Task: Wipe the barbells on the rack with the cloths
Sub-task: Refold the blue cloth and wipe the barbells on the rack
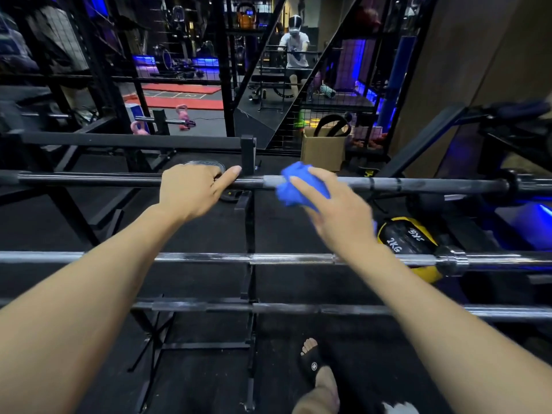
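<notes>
My left hand [191, 191] grips the top barbell [418, 184], fingers curled over the shaft and the thumb stretched along it toward my right. Just beside that thumb, the black upright of the rack [248, 156] crosses behind the bar. My right hand [334, 209] holds a bunched blue cloth [294, 186] and presses it against the same bar, a little to the right of the upright; my fingers wrap round the cloth, though the hand is blurred and I cannot tell how tightly. The shaft looks paler and duller to the right of the cloth than it does by my left hand.

Below my forearms a second barbell [292, 259], bright chrome, lies across the rack, and nearer still to me a third barbell [352, 309] runs under both arms. Under my right wrist, behind the chrome bar, sits a yellow-and-black weighted ball [403, 239] marked 2KG. Beyond my right hand stands a cardboard box [324, 150] on the floor. Below my right arm my foot in a black sandal [312, 361] shows on the dark floor.
</notes>
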